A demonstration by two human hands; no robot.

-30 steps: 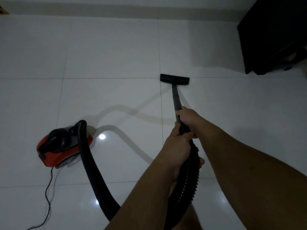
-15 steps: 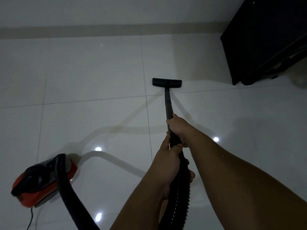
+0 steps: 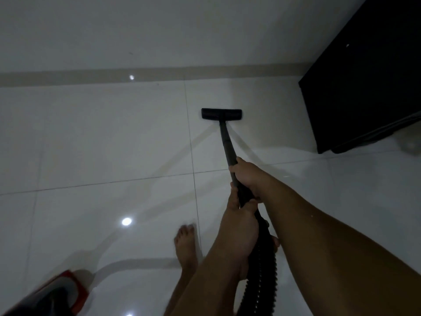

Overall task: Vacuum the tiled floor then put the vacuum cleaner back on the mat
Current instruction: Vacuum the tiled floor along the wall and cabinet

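Glossy white floor tiles [image 3: 95,144] fill the room. Nearest, the red vacuum body [image 3: 49,295] sits at the bottom-left edge beside a bare foot [image 3: 185,246]. Left hand [image 3: 241,226] grips the ribbed hose [image 3: 262,270]; right hand [image 3: 247,176] wraps the wand [image 3: 225,142]. Farther out, the nozzle [image 3: 221,113] rests flat near a black cabinet [image 3: 369,83].

Head camera looks steeply down, forward over the tiled floor [image 3: 114,144].

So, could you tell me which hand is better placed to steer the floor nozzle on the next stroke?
Probably the right hand: it grips the wand nearer the nozzle, while the left hand holds farther back by the hose.
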